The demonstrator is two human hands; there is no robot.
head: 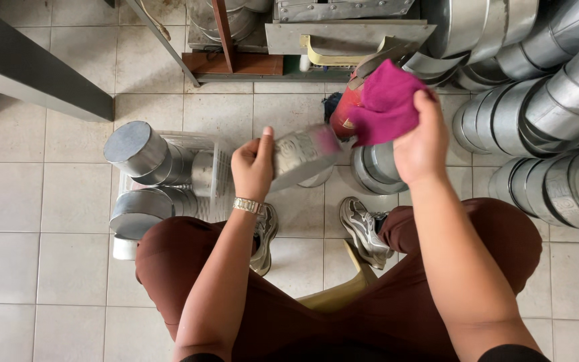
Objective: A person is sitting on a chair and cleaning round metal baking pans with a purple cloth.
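My left hand point(252, 164) grips a shiny round metal tin point(303, 155), held tilted above the tiled floor; a metal watch sits on that wrist. My right hand point(423, 141) holds a bunched magenta cloth point(384, 102) just right of the tin's upper edge. The cloth looks close to the tin; contact is unclear because of blur. I sit with both knees apart, in brown trousers and grey sneakers.
A clear plastic crate point(212, 167) at my left holds several metal tins. More tins are stacked at the right point(544, 114) and on the floor ahead point(376, 167). A red cylinder point(343, 114) stands behind the cloth. A metal rack point(236, 64) is at the top.
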